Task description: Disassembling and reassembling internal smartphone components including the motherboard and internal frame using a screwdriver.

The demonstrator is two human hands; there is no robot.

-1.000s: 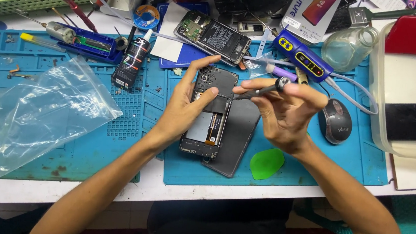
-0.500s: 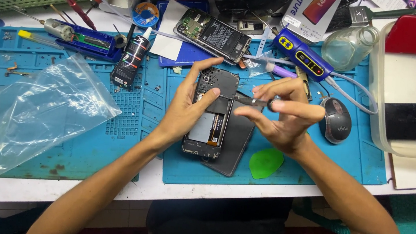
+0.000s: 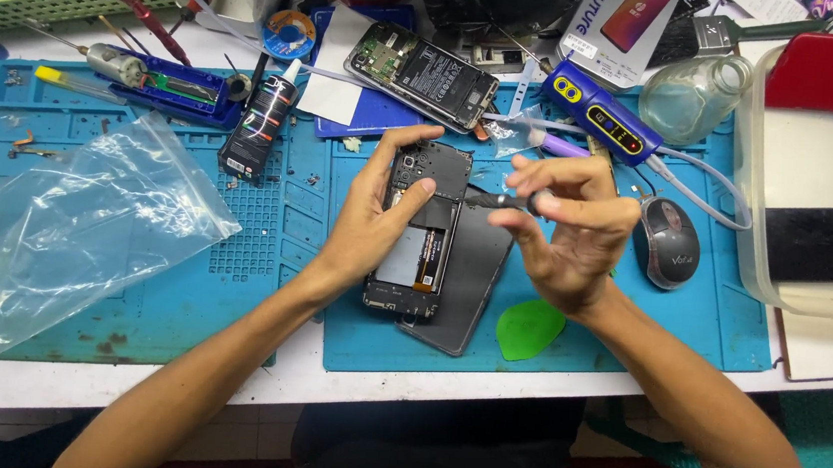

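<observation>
A person works on an opened phone (image 3: 422,229) lying near the middle of a blue mat (image 3: 629,333) on a crowded worktop. The left hand (image 3: 373,215) steadies the phone, thumb along its left edge and fingers curled over the top corner. The right hand (image 3: 563,227) pinches a slim dark screwdriver (image 3: 495,200) between thumb and fingertips, its tip aimed at the phone's upper right side; whether the tip touches a screw cannot be told. The phone's back is off, showing battery and board, and it rests partly on a dark back cover (image 3: 467,289).

A green pick (image 3: 529,329) lies just below the cover. A computer mouse (image 3: 666,242) sits to the right, near a blue tool (image 3: 603,115) with a cable. A second opened phone (image 3: 420,74) lies further back, a black bottle (image 3: 257,130) stands to its left, and a clear bag (image 3: 76,224) is spread well apart on the left.

Done well, the step seems to call for the driver kept in line with the screw, light pressure, and the left hand holding the phone flat so it does not slide.
</observation>
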